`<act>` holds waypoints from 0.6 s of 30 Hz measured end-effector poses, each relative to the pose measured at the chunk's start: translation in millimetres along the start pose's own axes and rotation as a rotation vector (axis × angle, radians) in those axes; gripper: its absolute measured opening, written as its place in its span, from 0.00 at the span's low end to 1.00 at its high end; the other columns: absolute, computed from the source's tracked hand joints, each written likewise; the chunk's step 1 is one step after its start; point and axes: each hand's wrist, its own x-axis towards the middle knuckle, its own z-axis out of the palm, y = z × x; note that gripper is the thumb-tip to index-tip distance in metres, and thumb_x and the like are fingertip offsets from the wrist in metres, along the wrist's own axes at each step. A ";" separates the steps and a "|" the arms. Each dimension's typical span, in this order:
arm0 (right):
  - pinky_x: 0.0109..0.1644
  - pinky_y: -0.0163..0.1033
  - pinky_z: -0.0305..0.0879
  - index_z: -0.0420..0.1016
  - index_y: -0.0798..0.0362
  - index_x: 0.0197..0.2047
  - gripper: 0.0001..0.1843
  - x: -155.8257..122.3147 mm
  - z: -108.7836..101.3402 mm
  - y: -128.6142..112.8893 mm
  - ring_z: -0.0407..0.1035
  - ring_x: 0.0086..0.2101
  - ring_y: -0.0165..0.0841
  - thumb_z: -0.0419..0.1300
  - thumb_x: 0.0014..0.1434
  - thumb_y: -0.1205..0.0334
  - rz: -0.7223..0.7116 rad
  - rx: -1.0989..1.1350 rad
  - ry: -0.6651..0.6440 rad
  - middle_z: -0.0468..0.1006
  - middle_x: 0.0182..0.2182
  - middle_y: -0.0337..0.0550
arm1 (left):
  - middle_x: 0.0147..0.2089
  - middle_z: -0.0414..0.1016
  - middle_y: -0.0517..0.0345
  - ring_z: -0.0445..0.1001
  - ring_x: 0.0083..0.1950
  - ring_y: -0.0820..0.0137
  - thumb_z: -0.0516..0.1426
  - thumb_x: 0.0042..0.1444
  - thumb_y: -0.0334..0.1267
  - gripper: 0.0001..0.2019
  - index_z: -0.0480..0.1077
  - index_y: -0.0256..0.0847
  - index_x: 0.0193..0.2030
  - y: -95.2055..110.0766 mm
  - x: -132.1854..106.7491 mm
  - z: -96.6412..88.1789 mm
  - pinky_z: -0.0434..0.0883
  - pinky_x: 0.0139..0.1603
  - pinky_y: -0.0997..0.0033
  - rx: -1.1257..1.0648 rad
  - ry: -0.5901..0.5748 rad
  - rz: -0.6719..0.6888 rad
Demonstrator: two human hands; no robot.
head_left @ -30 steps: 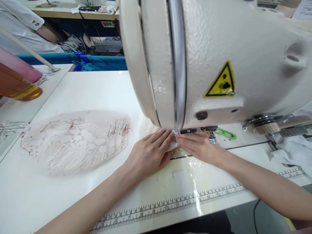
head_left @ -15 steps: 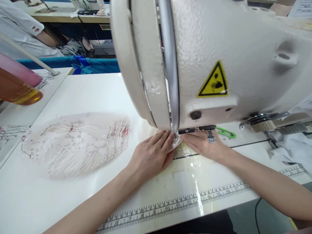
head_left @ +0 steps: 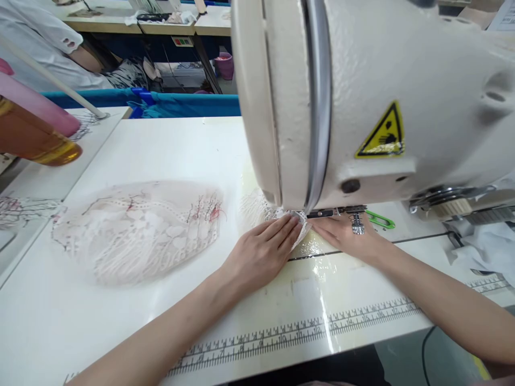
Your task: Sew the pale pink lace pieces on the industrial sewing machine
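A piece of white lace (head_left: 300,236) lies under the needle end of a sewing machine (head_left: 277,107), and part of it is hidden by the machine head. My left hand (head_left: 265,249) rests flat on this lace, fingers stretched out toward the needle area and its thumb tucked out of sight. From the other side, my right hand (head_left: 352,236) reaches in below a dark metal bar, with its fingers together and the tips at the lace's right edge. The machine partly covers those fingers, and the needle itself is hidden.
Sheer lace pieces (head_left: 140,230) with red and black threads lie on the left of the white table. A green thread snipper (head_left: 380,220) is behind my right hand. A printed ruler (head_left: 281,343) runs along the front edge. Thread cones (head_left: 40,139) stand at far left; a person (head_left: 44,48) sits beyond.
The view has shifted, so the machine appears farther right. More lace shows left of the machine head. My left hand has flattened, and its thumb has gone from sight. My right hand stays by the lace.
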 end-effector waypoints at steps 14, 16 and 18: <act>0.40 0.35 0.67 0.74 0.51 0.44 0.12 -3.2 17.8 4.1 0.73 0.39 0.28 0.56 0.60 0.73 -0.371 -0.389 0.039 0.81 0.41 0.36 | 0.56 0.74 0.49 0.72 0.58 0.61 0.48 0.64 0.29 0.17 0.70 0.33 0.56 -28.1 -5.5 -4.5 0.74 0.57 0.60 -0.112 -0.011 0.074; 0.41 0.34 0.67 0.72 0.50 0.48 0.14 -5.8 21.5 2.3 0.72 0.40 0.26 0.54 0.61 0.74 -0.354 -0.389 0.014 0.80 0.42 0.36 | 0.54 0.75 0.49 0.72 0.57 0.61 0.49 0.64 0.30 0.16 0.71 0.34 0.55 -27.8 -4.8 -4.7 0.74 0.58 0.59 -0.109 -0.002 0.059; 0.43 0.34 0.66 0.71 0.48 0.50 0.17 -7.4 23.9 -0.3 0.71 0.39 0.26 0.53 0.62 0.74 -0.325 -0.393 -0.026 0.80 0.43 0.35 | 0.54 0.75 0.49 0.73 0.57 0.60 0.50 0.63 0.30 0.15 0.72 0.35 0.54 -25.8 -3.4 -5.9 0.73 0.58 0.58 -0.092 0.009 0.037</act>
